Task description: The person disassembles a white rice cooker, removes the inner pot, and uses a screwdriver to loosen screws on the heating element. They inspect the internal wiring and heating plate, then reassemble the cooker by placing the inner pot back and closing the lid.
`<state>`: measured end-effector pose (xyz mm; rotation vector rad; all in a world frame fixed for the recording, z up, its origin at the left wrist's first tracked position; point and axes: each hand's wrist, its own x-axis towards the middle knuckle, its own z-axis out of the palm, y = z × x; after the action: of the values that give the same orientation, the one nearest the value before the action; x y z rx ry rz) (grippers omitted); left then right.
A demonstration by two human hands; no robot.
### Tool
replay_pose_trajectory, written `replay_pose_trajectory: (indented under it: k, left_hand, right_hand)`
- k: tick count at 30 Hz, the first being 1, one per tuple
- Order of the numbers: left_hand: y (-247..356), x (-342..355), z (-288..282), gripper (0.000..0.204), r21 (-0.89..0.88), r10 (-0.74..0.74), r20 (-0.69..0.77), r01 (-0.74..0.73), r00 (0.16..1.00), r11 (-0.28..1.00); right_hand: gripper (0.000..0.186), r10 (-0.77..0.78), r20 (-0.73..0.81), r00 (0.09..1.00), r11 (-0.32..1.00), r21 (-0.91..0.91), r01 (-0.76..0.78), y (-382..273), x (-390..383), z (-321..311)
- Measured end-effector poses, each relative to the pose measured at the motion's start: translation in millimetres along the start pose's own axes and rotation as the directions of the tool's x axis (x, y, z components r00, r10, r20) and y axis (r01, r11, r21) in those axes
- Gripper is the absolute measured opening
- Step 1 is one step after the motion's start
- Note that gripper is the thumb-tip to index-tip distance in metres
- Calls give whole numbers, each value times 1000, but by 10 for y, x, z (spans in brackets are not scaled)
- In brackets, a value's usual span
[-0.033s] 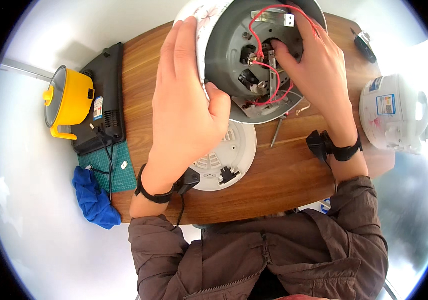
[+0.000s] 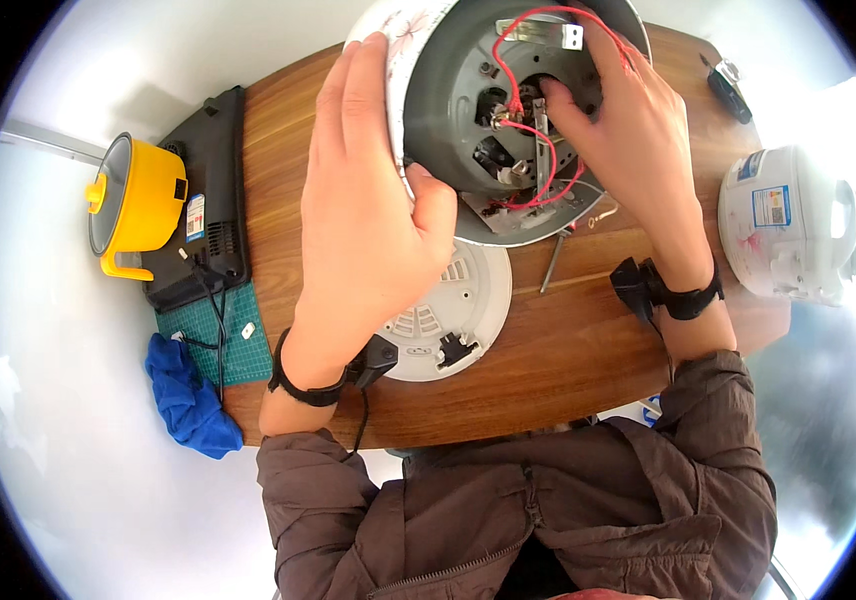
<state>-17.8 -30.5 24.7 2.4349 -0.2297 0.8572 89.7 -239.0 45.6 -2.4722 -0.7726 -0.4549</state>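
A rice cooker body (image 2: 396, 110), white with a floral print outside and grey within, is tilted so its open underside faces me. Red wires (image 2: 552, 165) and a metal strip (image 2: 541, 145) show inside. My left hand (image 2: 368, 200) is closed around its left wall, fingers outside and thumb at the rim. Reaching into the opening, my right hand (image 2: 633, 115) has its thumb by the dark parts in the middle; its other fingertips are hidden, and what they hold cannot be made out. Below the body lies a round, vented white base cover (image 2: 483, 330), partly behind my left hand.
A screwdriver (image 2: 553, 262) lies right of the base cover. At right stands a white appliance (image 2: 773, 235); a dark tool (image 2: 728, 92) lies at the far right. On the left are a yellow pot (image 2: 148, 200), a black device (image 2: 218, 170), a green mat (image 2: 243, 350) and a blue cloth (image 2: 188, 405).
The rice cooker body has shifted very slightly left, together with both hands. Their holds look the same.
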Motion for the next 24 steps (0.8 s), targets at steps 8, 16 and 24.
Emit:
replay_pose_trajectory:
  k: [8, 16, 24]
  left_hand:
    - [-2, 24, 19, 74, -57, -18, -14, 18, 1000, 998]
    - [-149, 8, 20, 76, -56, 6, -7, -7, 1000, 998]
    - [-225, 34, 30, 73, -65, 0, 17, 1, 1000, 998]
  right_hand:
    - [67, -86, -122, 989, 996, -28, 83, 80, 39, 96]
    - [65, -190, -228, 955, 982, -49, 184, 109, -9, 184]
    - [62, -142, -187, 972, 990, -37, 137, 30, -88, 142]
